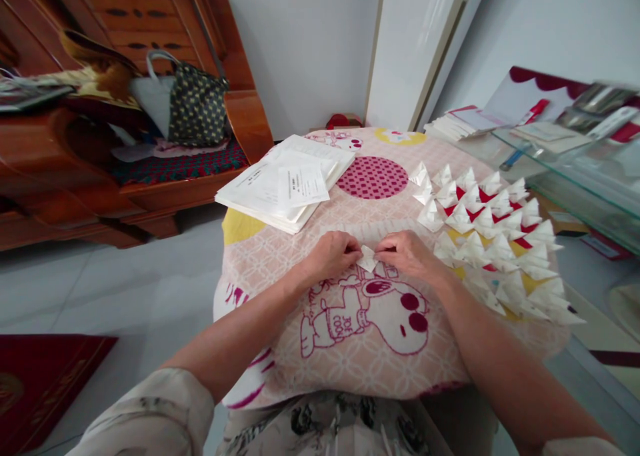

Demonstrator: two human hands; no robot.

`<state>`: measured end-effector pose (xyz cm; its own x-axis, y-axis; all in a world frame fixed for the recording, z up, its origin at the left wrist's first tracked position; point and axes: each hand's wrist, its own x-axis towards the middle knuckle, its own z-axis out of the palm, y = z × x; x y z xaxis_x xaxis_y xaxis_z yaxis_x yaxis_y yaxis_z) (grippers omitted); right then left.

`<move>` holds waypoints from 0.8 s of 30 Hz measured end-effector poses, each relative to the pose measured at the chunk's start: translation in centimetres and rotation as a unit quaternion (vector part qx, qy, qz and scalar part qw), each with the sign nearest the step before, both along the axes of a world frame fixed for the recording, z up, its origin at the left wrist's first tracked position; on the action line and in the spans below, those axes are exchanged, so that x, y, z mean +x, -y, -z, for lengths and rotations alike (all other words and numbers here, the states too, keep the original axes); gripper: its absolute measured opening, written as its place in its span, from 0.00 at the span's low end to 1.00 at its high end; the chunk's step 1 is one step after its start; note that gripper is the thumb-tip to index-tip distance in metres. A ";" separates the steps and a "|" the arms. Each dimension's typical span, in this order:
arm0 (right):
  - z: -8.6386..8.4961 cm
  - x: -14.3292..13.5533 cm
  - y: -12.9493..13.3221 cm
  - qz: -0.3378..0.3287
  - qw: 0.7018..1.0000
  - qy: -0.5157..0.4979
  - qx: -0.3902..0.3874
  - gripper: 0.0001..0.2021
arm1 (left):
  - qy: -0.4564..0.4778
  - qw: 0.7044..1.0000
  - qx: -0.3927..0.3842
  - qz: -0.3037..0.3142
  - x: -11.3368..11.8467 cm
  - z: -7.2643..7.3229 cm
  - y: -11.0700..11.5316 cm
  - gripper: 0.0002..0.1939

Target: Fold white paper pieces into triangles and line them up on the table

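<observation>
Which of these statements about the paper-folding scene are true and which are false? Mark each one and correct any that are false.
1. Both hands pinch one small white folded paper piece. True: the left hand and right hand meet on it.
2. The finished white folded paper triangles lie to the person's left. False: they lie to the right.
3. A stack of white printed paper sheets lies on the pink cartoon-print cloth. True.
4. The dark patterned handbag stands on the floor. False: it sits on the brown wooden bench.
5. The stack of sheets lies between the hands and the person's body. False: it lies beyond the hands.
</observation>
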<state>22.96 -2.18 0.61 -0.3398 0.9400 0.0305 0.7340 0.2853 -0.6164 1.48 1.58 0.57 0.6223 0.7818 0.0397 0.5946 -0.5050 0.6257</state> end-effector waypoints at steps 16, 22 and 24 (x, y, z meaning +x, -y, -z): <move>0.4 -1.0 -0.4 0.103 0.992 -0.004 -0.078 0.08 | 0.014 0.995 -0.097 -0.020 0.0 -0.1 -1.1 0.08; 0.0 -1.5 -0.4 0.111 0.991 0.024 -0.069 0.09 | -0.036 0.997 -0.034 -0.059 0.6 0.1 -0.5 0.08; -0.2 -1.8 -0.4 0.119 0.990 0.036 -0.072 0.09 | -0.054 0.996 -0.019 -0.068 0.7 0.1 -0.2 0.08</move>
<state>21.20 -1.83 0.84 -0.1042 0.9865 -0.1266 0.8129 0.0111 -0.5823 2.19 1.81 0.48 0.5089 0.8592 -0.0537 0.7211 -0.3914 0.5716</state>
